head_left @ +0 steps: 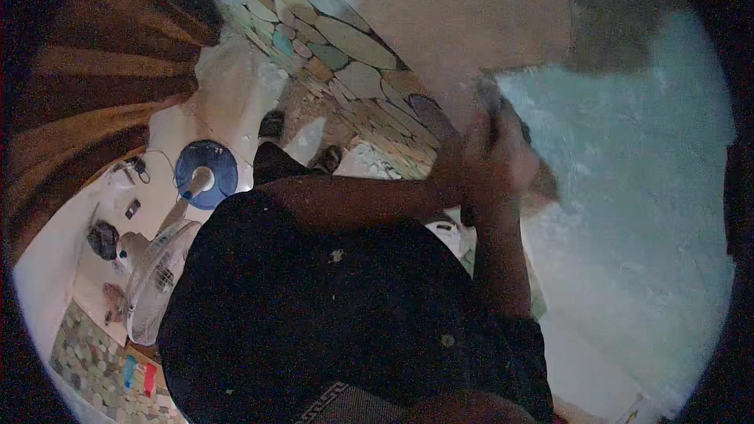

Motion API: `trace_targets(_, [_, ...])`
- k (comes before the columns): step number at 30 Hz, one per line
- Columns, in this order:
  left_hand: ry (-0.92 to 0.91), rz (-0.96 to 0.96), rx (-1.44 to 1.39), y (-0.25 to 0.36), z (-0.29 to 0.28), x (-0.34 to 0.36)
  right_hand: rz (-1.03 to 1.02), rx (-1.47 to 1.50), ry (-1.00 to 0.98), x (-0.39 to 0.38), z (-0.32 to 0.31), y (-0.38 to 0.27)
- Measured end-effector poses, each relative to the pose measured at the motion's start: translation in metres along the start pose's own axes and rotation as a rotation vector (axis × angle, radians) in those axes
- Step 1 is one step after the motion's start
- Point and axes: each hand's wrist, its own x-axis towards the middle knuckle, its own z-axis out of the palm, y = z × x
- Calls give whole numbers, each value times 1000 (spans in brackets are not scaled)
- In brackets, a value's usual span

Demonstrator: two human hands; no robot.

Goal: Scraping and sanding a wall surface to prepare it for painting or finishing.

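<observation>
My left hand [450, 161] and my right hand [503, 149] are together against the wall at upper right, blurred by motion. A smudged grey object [488, 93], too unclear to name, is at their upper edge. Their fingers are too smeared to show how they hold it. Around them, the wall has a pale blue coated area [613, 165] and a beige area [455, 8], with a band of multicoloured stone-like pieces [353, 78] just to the left.
Below me at left are a standing fan's blue round base [220, 165] and its caged head [149, 283], a dark bundle [103, 239] and cords. Brown draped fabric [94, 86] hangs at upper left. My shoes [272, 124] stand near the stone band.
</observation>
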Motion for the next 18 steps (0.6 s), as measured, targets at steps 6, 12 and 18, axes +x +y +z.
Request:
trace_targets(6, [1,-211,-488,-1,10,-7,-77,5,55,0,-5,0])
trace_targets(12, [44,-156,-310,-5,35,-17,169,-42,-257,10,-9,-5])
trace_targets(18, [76,-232,-661,-1,31,-16,122,32,-179,6,-23,0])
